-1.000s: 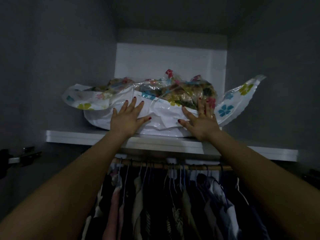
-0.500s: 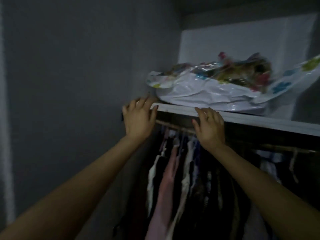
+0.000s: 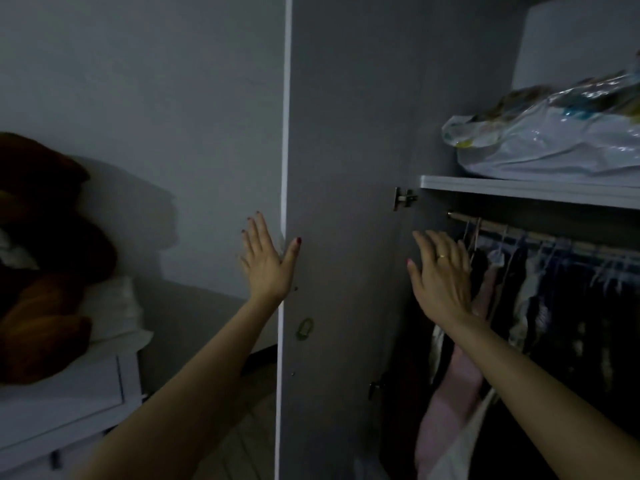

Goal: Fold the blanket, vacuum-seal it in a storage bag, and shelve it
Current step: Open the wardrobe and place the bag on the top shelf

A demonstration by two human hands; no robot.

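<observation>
The vacuum storage bag (image 3: 554,143), white plastic with coloured flowers and the blanket showing through, lies on the wardrobe's upper shelf (image 3: 519,190) at the top right. My left hand (image 3: 268,261) is at the outer edge of the open grey wardrobe door (image 3: 346,168), fingers straight behind the edge and thumb on the inner face. My right hand (image 3: 441,275) hovers flat with straight fingers in front of the door's hinge side, below the shelf, holding nothing.
Clothes on hangers (image 3: 536,289) hang from a wooden rail (image 3: 502,228) under the shelf. A door hinge (image 3: 403,198) sits by the shelf's left end. At the left a white drawer unit (image 3: 69,393) carries brown plush and white bedding (image 3: 41,254).
Both hands left the bag, dropped past the shelf edge, and moved left; the left hand now meets the door's edge. My view has swung left, so the bag sits at the far right.
</observation>
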